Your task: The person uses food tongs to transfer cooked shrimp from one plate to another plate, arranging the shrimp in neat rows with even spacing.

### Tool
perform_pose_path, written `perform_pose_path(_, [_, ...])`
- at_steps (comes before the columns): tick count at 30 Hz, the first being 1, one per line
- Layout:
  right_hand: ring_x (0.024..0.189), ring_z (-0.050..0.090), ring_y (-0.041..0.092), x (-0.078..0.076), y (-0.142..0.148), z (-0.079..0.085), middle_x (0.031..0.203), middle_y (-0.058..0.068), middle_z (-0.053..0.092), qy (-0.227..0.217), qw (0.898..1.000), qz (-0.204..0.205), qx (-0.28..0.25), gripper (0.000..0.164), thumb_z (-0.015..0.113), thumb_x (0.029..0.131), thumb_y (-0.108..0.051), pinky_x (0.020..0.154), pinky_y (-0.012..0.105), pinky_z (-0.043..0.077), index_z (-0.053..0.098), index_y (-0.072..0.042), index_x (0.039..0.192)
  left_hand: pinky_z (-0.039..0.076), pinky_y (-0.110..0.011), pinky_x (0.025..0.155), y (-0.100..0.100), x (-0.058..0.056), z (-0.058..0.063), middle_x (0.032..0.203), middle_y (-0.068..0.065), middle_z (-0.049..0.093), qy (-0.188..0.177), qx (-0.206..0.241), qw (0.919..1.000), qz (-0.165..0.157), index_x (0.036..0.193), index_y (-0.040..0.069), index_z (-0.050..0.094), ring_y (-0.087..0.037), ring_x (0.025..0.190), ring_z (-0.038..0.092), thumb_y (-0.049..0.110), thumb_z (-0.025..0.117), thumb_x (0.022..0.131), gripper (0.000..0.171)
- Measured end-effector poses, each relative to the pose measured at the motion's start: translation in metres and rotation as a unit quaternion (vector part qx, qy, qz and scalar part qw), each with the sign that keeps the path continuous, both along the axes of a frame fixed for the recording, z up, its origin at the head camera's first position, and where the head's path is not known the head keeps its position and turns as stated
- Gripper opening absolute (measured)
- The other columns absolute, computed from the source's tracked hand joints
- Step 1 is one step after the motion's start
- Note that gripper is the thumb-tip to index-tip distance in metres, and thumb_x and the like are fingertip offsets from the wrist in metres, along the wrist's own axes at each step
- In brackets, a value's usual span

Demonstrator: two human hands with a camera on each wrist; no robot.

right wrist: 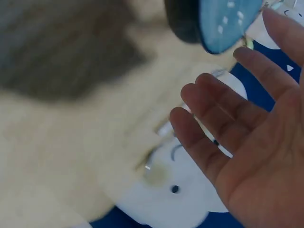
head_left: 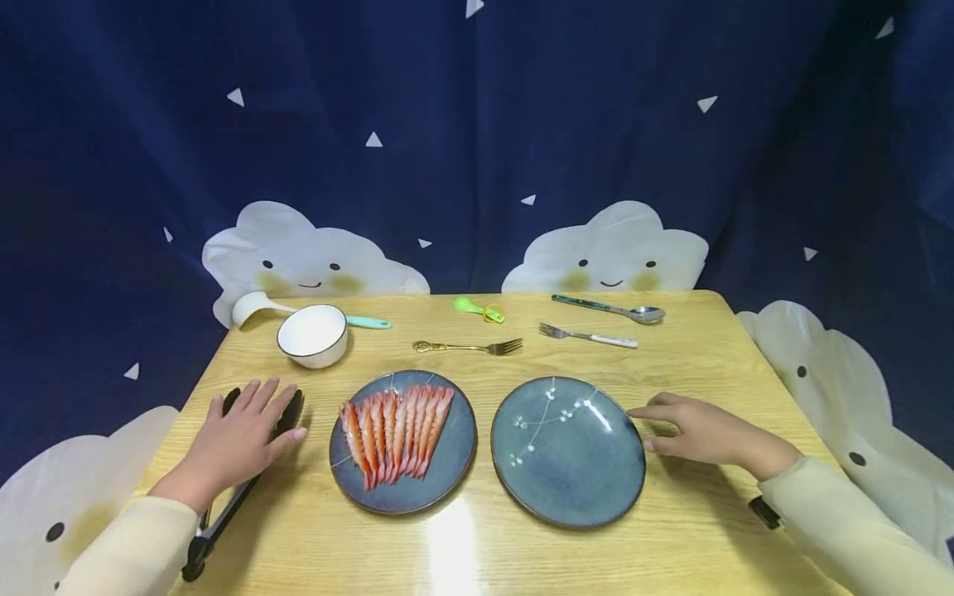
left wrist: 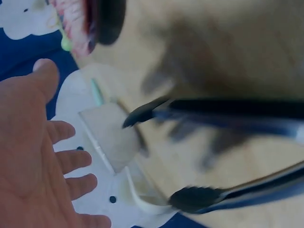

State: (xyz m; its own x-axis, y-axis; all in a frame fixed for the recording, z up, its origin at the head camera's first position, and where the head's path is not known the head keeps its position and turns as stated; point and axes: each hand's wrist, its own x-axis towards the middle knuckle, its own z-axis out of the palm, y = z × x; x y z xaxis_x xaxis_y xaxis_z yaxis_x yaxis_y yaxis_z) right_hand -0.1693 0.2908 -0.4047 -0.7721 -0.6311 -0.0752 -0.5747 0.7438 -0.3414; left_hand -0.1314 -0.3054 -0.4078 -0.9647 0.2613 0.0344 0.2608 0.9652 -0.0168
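Black-tipped tongs [left wrist: 199, 111] lie on the table at the left, their two arms spread. My left hand [head_left: 242, 439] hovers over them with fingers and thumb extended, holding nothing; its palm shows in the left wrist view. On the right, my right hand [head_left: 701, 430] has loosely bent fingers at the rim of a blue-grey plate [head_left: 570, 463] with a white blossom pattern. In the right wrist view that palm is bare. Left of this plate stands a second blue-grey plate [head_left: 402, 499] bearing a row of several red-and-white shrimp [head_left: 395, 430].
Behind the plates lie a gold fork [head_left: 469, 347], a white-handled fork [head_left: 589, 335], a metal spoon [head_left: 607, 309] and a small green spoon [head_left: 477, 309]. A white bowl [head_left: 313, 335] stands back left before a white ladle [head_left: 257, 306]. A dark blue cloud-printed curtain [head_left: 477, 149] hangs behind.
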Motion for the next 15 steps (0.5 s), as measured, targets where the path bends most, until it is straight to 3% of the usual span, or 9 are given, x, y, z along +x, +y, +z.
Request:
perform_pose_path(4, [0.074,0.048,0.01,-0.001,-0.001,-0.015,0.086,-0.004,0.05,-0.036,0.998,-0.022,-0.037,0.043,0.059,0.081,-0.036,0.064,0.029,0.041,0.056,-0.011,0.116,0.008,-0.066,0.086,-0.008,0.012,-0.011,0.135,-0.023,0.026,-0.014,0.008,0.9997,0.02,0.135,0.008,0.029,-0.043,0.122,0.019,0.064,0.039,0.078,0.08])
perform_pose_path(8, [0.062,0.045,0.005,0.0,-0.002,-0.028,0.076,-0.005,0.051,-0.121,0.988,-0.05,-0.087,0.041,0.06,0.081,-0.032,0.055,0.023,0.039,0.056,-0.008,0.115,0.008,-0.065,0.087,-0.017,0.02,-0.018,0.137,-0.024,0.021,-0.04,0.03,0.9982,0.034,0.139,0.013,0.016,-0.044,0.123,0.015,0.067,0.046,0.073,0.091])
perform_pose_path(10, [0.059,0.046,0.005,0.0,-0.004,-0.035,0.074,-0.001,0.052,-0.171,0.977,-0.065,-0.113,0.041,0.061,0.081,-0.029,0.053,0.024,0.041,0.054,-0.009,0.115,0.008,-0.065,0.087,-0.023,0.023,-0.021,0.138,-0.024,0.017,-0.052,0.033,0.997,0.047,0.14,0.015,0.009,-0.044,0.123,0.013,0.067,0.048,0.071,0.095])
perform_pose_path(13, [0.058,0.047,0.01,-0.001,-0.007,-0.042,0.073,0.006,0.048,-0.244,0.951,-0.094,-0.164,0.042,0.062,0.08,-0.023,0.052,0.028,0.045,0.051,-0.007,0.117,0.014,-0.066,0.084,-0.031,0.027,-0.025,0.137,-0.028,0.013,-0.072,0.038,0.9929,0.087,0.14,0.011,0.004,-0.051,0.119,0.012,0.067,0.049,0.071,0.1])
perform_pose_path(15, [0.06,0.048,0.014,-0.003,-0.008,-0.048,0.074,0.009,0.043,-0.286,0.928,-0.122,-0.204,0.042,0.063,0.08,-0.017,0.053,0.033,0.047,0.05,-0.005,0.117,0.022,-0.065,0.078,-0.034,0.03,-0.025,0.134,-0.034,0.007,-0.118,0.066,0.9815,0.136,0.138,0.003,-0.002,-0.057,0.111,0.019,0.067,0.05,0.07,0.107])
